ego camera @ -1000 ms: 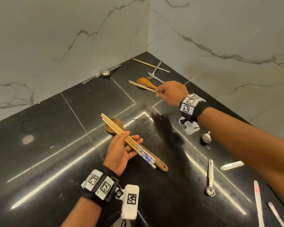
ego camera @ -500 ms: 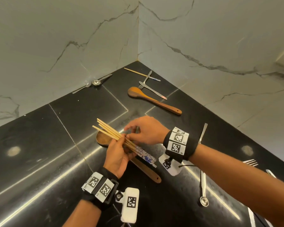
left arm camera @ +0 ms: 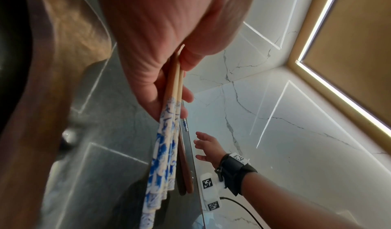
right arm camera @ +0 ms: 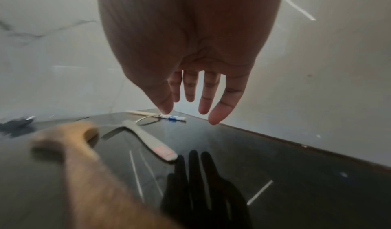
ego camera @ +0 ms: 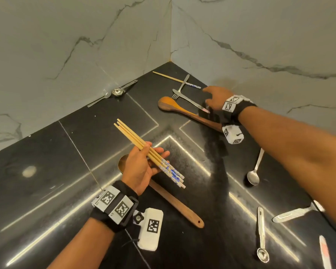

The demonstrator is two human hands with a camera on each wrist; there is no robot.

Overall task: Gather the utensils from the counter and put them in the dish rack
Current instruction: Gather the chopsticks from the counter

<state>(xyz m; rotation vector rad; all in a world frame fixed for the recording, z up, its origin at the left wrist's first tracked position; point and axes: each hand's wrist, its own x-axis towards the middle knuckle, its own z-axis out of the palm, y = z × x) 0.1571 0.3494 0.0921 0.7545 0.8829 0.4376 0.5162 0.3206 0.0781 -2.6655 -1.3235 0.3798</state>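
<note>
My left hand (ego camera: 144, 167) holds a bundle of wooden chopsticks (ego camera: 149, 154) with blue-and-white ends (left arm camera: 162, 157), thumb across them, above the black counter. My right hand (ego camera: 215, 98) reaches toward the far corner with straight spread fingers (right arm camera: 208, 97) and holds nothing. Just ahead of it lie a single chopstick (ego camera: 175, 80) (right arm camera: 167, 116), a fork (ego camera: 179, 88), a table knife (ego camera: 190, 101) (right arm camera: 148, 139) and a wooden spoon (ego camera: 182, 111). A second wooden spoon (ego camera: 175, 202) lies under my left hand. No dish rack is in view.
Marble walls meet at the corner (ego camera: 171, 35). Two metal measuring spoons (ego camera: 116, 91) lie by the left wall. At the right lie a metal spoon (ego camera: 255, 169), a measuring spoon (ego camera: 261, 235) and further cutlery (ego camera: 295, 213) near the frame edge.
My right hand laid its chopstick into the left hand's bundle, let go, and has moved back toward the far corner with its fingers spread. The left hand stays holding the chopsticks.
</note>
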